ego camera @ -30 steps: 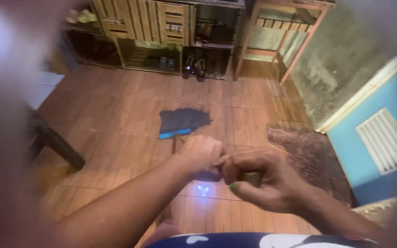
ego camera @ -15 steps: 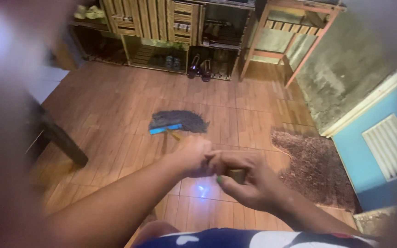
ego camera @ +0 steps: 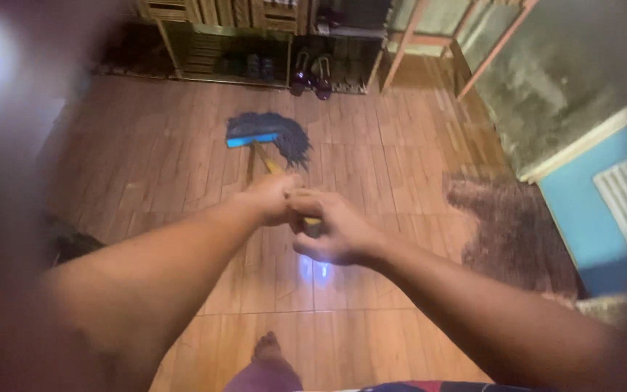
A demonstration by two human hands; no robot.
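Note:
A mop with a dark stringy head (ego camera: pixel 273 135), a blue bar and a yellow wooden handle (ego camera: pixel 266 161) rests on the wooden plank floor (ego camera: pixel 371 174). My left hand (ego camera: pixel 271 199) grips the handle higher up the shaft. Just behind it my right hand (ego camera: pixel 332 226) wraps around the handle's near end. Both arms stretch forward over the floor. The mop head lies flat on the boards in front of the shelves. My bare foot (ego camera: pixel 268 350) shows at the bottom.
Low wooden shelves (ego camera: pixel 255 36) with shoes (ego camera: pixel 312 72) line the far wall. A brown shaggy rug (ego camera: pixel 517 225) lies at the right beside a blue wall (ego camera: pixel 604 196). A dark furniture leg (ego camera: pixel 67 243) stands at the left. The left edge is blurred.
The mop head has moved farther from me toward the shelves, and my arms have stretched out with it. The view has tilted a little.

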